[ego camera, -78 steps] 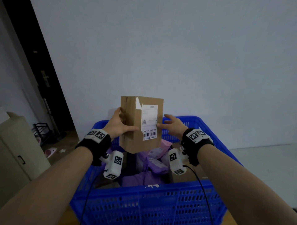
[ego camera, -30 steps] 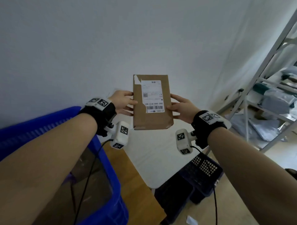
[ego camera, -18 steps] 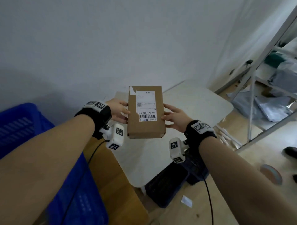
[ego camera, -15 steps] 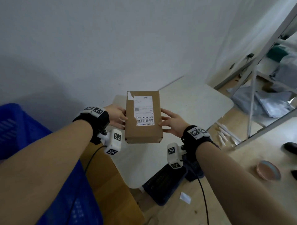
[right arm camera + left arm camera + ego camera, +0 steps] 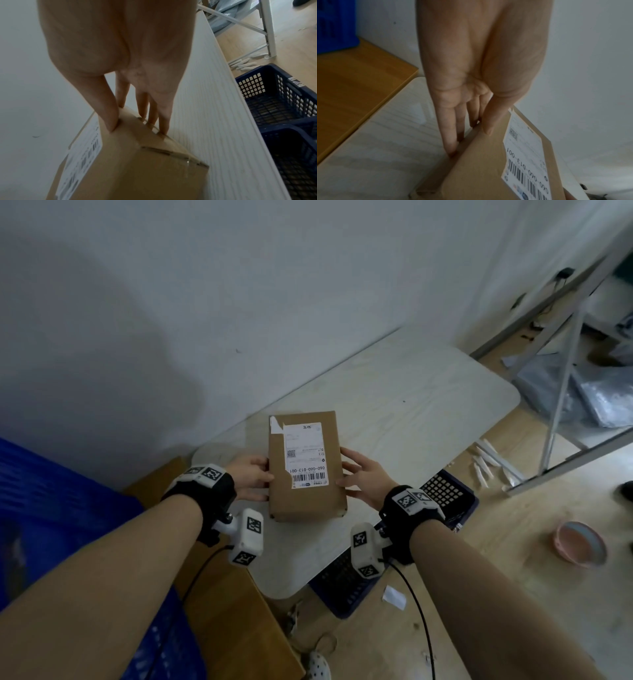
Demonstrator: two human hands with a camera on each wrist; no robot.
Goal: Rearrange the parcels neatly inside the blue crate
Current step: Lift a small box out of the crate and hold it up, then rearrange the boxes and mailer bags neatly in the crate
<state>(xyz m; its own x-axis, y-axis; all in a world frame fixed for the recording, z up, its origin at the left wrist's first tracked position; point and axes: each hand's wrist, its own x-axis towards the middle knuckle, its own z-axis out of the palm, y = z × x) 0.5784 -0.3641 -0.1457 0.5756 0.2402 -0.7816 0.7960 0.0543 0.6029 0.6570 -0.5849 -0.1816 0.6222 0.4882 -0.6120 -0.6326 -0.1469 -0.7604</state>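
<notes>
**A:** Where was the parcel just then?

**B:** The cardboard box (image 5: 306,465) sat between both grips over the white bench (image 5: 411,405), label up. Whether its base was touching the bench I couldn't tell. The blue crate (image 5: 51,491) stood well off to the left of the left grip, so the box was outside it.

**A:** And the grips themselves?

**B:** The left hand (image 5: 248,477) pinched the box's left edge, thumb on top, fingers (image 5: 452,132) down the side. The right hand (image 5: 364,477) did the same on the right edge, thumb over the top corner, fingers (image 5: 163,117) along the side.

**A:** What might have gone wrong?

**B:** My guess: both holds were only on the edges, so letting one go first could have tipped the box. It was also near the bench's front edge, and a nudge could have sent it over.

**A:** The room?

**B:** A plain wall behind the grips; right of the right grip, a dark basket (image 5: 445,498) under the bench, a metal rack (image 5: 561,392) and a pink bowl (image 5: 579,544) on the wooden floor (image 5: 513,594).
</notes>
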